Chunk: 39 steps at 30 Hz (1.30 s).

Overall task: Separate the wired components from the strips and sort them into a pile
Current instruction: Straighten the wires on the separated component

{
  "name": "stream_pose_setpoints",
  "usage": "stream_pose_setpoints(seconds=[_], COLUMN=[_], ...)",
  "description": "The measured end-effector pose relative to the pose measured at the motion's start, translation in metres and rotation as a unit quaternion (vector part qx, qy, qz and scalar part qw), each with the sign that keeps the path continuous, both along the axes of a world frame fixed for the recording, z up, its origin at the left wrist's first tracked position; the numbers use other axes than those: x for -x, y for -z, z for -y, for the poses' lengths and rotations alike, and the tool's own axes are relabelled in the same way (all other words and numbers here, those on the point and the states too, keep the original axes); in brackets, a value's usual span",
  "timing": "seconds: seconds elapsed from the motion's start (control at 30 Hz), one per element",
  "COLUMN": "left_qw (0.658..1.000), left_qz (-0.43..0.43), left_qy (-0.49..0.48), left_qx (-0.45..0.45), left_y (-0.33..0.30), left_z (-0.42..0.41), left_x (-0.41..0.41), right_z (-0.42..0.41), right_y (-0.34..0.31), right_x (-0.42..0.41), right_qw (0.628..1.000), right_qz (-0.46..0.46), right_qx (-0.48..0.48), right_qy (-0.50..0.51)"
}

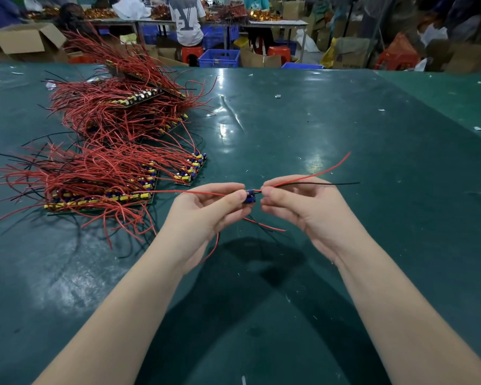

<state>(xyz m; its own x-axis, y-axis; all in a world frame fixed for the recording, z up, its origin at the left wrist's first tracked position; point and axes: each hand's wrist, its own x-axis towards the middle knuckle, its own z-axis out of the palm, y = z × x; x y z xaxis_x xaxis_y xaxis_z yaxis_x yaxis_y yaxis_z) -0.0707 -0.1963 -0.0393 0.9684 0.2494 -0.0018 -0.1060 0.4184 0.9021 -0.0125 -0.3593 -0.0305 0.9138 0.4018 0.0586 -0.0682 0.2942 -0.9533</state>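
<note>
A small wired component (250,196) with blue parts sits between my two hands above the green table. My left hand (206,209) pinches its left side, with red wires trailing left and down past the wrist. My right hand (297,204) pinches the red and black wires (317,180) leaving its right side; those wires stretch out to the right. Strips of components (100,200) with yellow and blue parts and long red wires lie at the left, the nearest strip end (190,169) just beyond my left hand.
A tall heap of more strips with red wires (122,101) covers the far left of the green table (345,120). Small white scraps dot the table. Beyond the far edge are cardboard boxes, blue crates, orange stools and people at other benches.
</note>
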Motion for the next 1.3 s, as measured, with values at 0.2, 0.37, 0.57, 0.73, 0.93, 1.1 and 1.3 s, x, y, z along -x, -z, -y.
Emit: stream_pose_setpoints(seconds=[0.2,0.37,0.57,0.73,0.93,1.1,1.3], left_qw=[0.996,0.995,0.999,0.995,0.996,0.997,0.998], left_qz=[-0.035,-0.024,0.036,0.043,0.049,0.031,0.023], left_qy=[0.039,0.039,-0.016,-0.033,-0.033,-0.032,-0.030], left_qx=[0.073,0.084,-0.009,-0.081,-0.063,-0.057,-0.050], left_y=[0.000,0.001,0.004,0.003,0.000,0.000,-0.001], left_z=[-0.003,0.000,0.007,0.006,0.002,0.004,0.005], left_x=[-0.001,-0.002,0.001,0.002,0.003,0.002,0.004], right_z=[-0.003,-0.009,-0.013,-0.008,-0.004,-0.003,-0.003], right_y=[-0.002,0.000,0.005,0.003,0.001,0.001,0.000], right_x=[0.004,0.008,0.009,0.005,-0.001,-0.001,0.001], right_qw=[0.991,0.996,0.997,0.996,0.997,0.998,0.995], right_qz=[0.117,0.066,-0.046,-0.083,-0.066,-0.052,-0.093], right_qx=[0.054,-0.005,-0.024,-0.012,-0.043,-0.046,-0.026], right_qy=[0.035,0.060,0.065,0.020,0.013,0.000,-0.035])
